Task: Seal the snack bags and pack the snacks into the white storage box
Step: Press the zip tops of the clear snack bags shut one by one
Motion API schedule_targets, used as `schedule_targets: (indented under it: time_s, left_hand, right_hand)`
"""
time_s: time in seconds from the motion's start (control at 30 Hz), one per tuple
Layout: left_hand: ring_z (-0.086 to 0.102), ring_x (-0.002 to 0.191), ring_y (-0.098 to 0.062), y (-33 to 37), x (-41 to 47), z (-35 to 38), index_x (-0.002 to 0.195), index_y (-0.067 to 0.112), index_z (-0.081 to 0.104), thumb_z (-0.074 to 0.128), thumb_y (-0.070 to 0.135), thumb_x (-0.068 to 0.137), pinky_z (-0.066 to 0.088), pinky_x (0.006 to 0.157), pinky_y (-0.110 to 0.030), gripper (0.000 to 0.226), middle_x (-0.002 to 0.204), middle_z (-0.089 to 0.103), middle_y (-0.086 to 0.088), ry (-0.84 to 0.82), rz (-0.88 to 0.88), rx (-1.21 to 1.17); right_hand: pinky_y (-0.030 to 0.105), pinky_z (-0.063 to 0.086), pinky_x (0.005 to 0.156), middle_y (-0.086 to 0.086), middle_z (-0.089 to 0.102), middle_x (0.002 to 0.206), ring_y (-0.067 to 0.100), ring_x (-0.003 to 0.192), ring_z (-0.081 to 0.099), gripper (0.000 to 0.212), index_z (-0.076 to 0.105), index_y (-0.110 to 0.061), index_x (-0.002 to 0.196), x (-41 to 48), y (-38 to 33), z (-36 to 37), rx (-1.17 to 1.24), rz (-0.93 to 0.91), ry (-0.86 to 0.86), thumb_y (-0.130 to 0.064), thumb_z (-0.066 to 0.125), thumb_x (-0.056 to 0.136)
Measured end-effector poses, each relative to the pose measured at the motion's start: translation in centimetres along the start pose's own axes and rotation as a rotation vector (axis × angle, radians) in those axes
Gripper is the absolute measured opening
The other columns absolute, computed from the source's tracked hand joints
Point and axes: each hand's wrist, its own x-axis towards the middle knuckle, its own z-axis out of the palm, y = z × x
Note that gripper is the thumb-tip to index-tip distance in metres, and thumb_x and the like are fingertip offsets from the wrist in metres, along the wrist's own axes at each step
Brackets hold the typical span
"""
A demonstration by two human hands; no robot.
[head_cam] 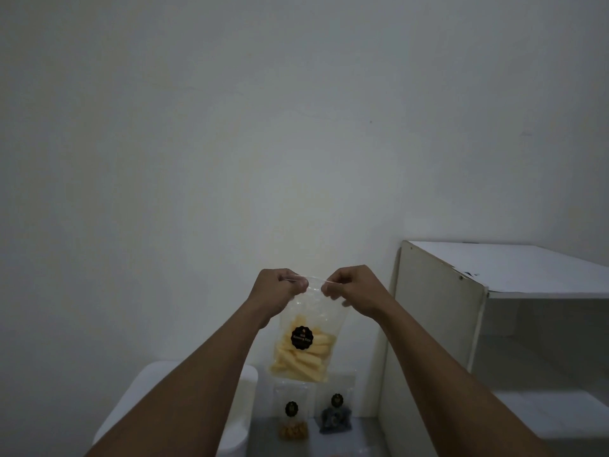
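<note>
I hold a clear snack bag (303, 344) of pale yellow sticks with a round black label up in front of the wall. My left hand (280, 290) pinches the left end of its top strip, and my right hand (352, 288) pinches the right end. Below it, two more clear bags lean against the wall: one with orange-brown snacks (292, 423) and one with dark snacks (335, 417). The white storage box (240, 390) stands at the lower left, largely hidden behind my left forearm.
A white open shelf unit (494, 291) stands at the right against the wall, its side panel close to my right forearm. The bags rest on a grey surface (362, 437). A plain pale wall fills the upper frame.
</note>
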Motion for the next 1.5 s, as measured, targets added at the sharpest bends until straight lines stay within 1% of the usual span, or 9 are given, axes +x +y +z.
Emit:
schedule_targets:
  time_s: [0.33,0.5,0.63,0.87,1.1,1.23,1.33,1.4,1.5]
  left_hand:
    - [0.066,0.09,-0.016,0.0,-0.7,0.0,0.088,0.012,0.076,0.072,0.018,0.087,0.056,0.086,-0.036,0.007,0.094,0.074,-0.006,-0.056,-0.029,-0.148]
    - [0.066,0.081,-0.018,-0.6,-0.6,-0.9,0.081,0.012,0.077,0.076,0.022,0.084,0.055,0.085,-0.036,0.011,0.082,0.076,-0.005,0.066,-0.001,-0.073]
    - [0.066,0.082,-0.017,-0.5,-1.0,-0.8,0.089,0.01,0.076,0.075,0.023,0.086,0.056,0.08,-0.032,0.014,0.087,0.076,-0.004,-0.017,-0.017,-0.088]
    - [0.065,0.075,-0.017,-0.7,-0.8,-0.6,0.077,0.012,0.077,0.08,0.017,0.079,0.056,0.083,-0.036,0.006,0.083,0.076,-0.008,0.074,0.037,-0.036]
    - [0.068,0.08,-0.014,-0.7,-1.6,0.2,0.091,0.008,0.077,0.072,0.025,0.088,0.058,0.083,-0.031,0.019,0.092,0.076,-0.009,-0.071,-0.037,-0.219]
    - [0.069,0.079,-0.017,-0.6,-1.2,0.2,0.087,0.006,0.076,0.071,0.017,0.089,0.057,0.082,-0.03,0.013,0.084,0.076,-0.01,0.068,0.001,-0.251]
    - [0.066,0.07,-0.012,-0.3,-1.0,-0.3,0.089,0.004,0.076,0.071,0.018,0.089,0.054,0.074,-0.027,0.015,0.081,0.075,-0.009,0.128,0.013,-0.276]
    - [0.062,0.065,-0.01,-0.1,-1.2,-0.6,0.092,0.001,0.074,0.07,0.02,0.089,0.051,0.069,-0.024,0.019,0.08,0.073,-0.007,0.086,-0.009,-0.29]
    - [0.064,0.074,-0.012,0.1,-1.5,-0.7,0.089,0.01,0.075,0.074,0.026,0.086,0.051,0.076,-0.029,0.016,0.087,0.075,-0.003,-0.021,-0.073,-0.277]
  right_hand:
    - [0.031,0.052,0.066,0.004,0.073,0.071,0.01,0.062,0.062,0.012,0.074,-0.011,0.073,0.3,-0.2,0.5,-0.004,-0.027,0.045,-0.015,0.072,0.084]
    - [0.026,0.055,0.064,-0.001,0.074,0.076,0.007,0.07,0.066,0.008,0.074,-0.007,0.085,-0.3,-0.4,1.4,0.052,-0.015,-0.007,-0.014,0.071,0.087]
    - [0.027,0.051,0.065,-0.001,0.069,0.07,0.008,0.063,0.06,0.012,0.072,-0.006,0.08,-0.1,-0.3,1.3,-0.031,-0.022,-0.003,-0.004,0.064,0.088]
    - [0.026,0.049,0.06,-0.002,0.069,0.07,0.007,0.062,0.06,0.01,0.073,-0.01,0.082,0.0,-0.7,1.3,-0.074,-0.016,-0.037,-0.018,0.07,0.088]
    - [0.021,0.04,0.056,-0.004,0.063,0.064,0.006,0.056,0.052,0.016,0.071,-0.02,0.07,0.0,-0.9,0.9,-0.215,-0.012,-0.009,-0.024,0.072,0.085]
    - [0.021,0.046,0.057,-0.003,0.071,0.07,0.003,0.06,0.06,0.012,0.076,-0.019,0.08,-0.5,-0.6,1.5,-0.095,-0.022,0.044,-0.03,0.075,0.083]
    - [0.028,0.053,0.063,0.003,0.075,0.083,0.011,0.074,0.069,0.011,0.074,-0.009,0.089,-1.0,-0.4,1.0,0.111,0.019,0.068,-0.02,0.071,0.087]
    - [0.028,0.054,0.064,0.007,0.075,0.082,0.014,0.072,0.068,0.01,0.072,-0.005,0.087,-1.3,-0.1,0.6,0.167,0.03,0.071,-0.014,0.069,0.089]
    - [0.027,0.052,0.061,0.009,0.071,0.07,0.016,0.06,0.062,0.01,0.071,-0.004,0.078,-1.4,0.2,0.4,0.145,0.008,0.121,-0.008,0.07,0.087]
